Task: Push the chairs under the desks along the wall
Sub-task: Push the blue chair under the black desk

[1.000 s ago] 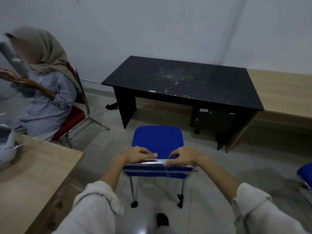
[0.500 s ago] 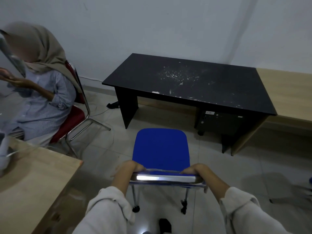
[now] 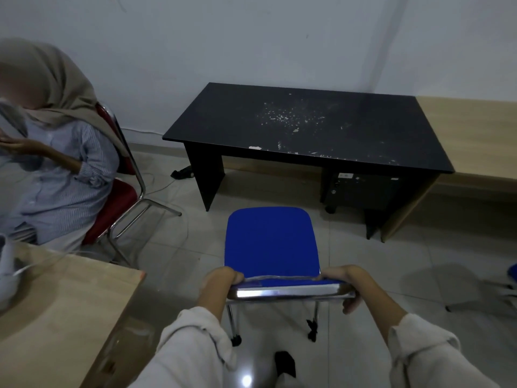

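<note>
With our left hand (image 3: pixel 221 278) and right hand (image 3: pixel 345 278) each closed in a firm grip on the backrest ends of the blue chair (image 3: pixel 271 242), short of the black worktop (image 3: pixel 307 127), we should push straight into the gap left of the drawer unit (image 3: pixel 361 189).

Only one view is given, taken from the head and aimed forward and steeply down. The hands (image 3: pixel 223 278) and sleeves are seen close at the bottom edge, reaching away from the lens. The chair (image 3: pixel 271 245) is caught from above and behind at lower centre. The black desk (image 3: pixel 307 127) is seen further off at upper centre, against the wall (image 3: pixel 251 37) filling the top. Wide-angle bending is seen toward the edges.
</note>
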